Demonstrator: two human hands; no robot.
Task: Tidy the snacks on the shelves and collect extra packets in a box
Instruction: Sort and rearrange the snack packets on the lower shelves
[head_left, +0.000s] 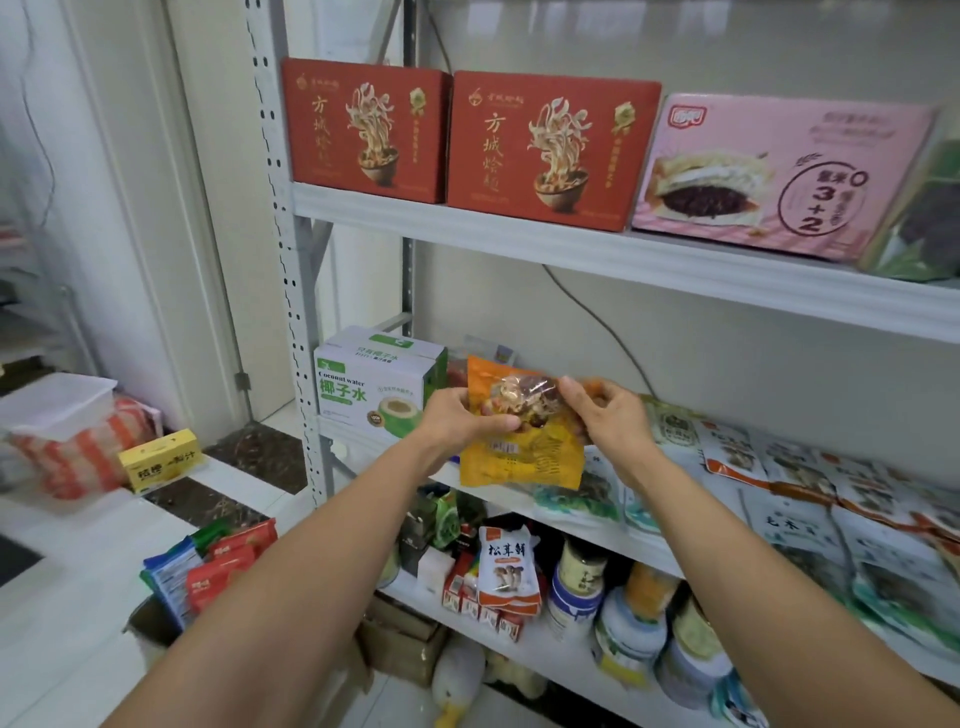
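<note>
Left hand (462, 415): fingers and thumb curled round the left edge of the orange snack packet (519, 447).
Right hand (608, 415): pinches the packet's right edge near its top.
Packet: held upright between both hands, in front of the middle shelf (613, 530), just right of the coconut water box (374, 384).
Middle shelf, right: flat packets (810, 483) lying overlapped.
Top shelf (623, 260): two red noodle boxes (545, 150), pink cake box (779, 176).
Lower shelf: jars (628, 623), mushroom pouch (506, 571).
Floor, left: open cardboard box (150, 623) with packets standing in it.
</note>
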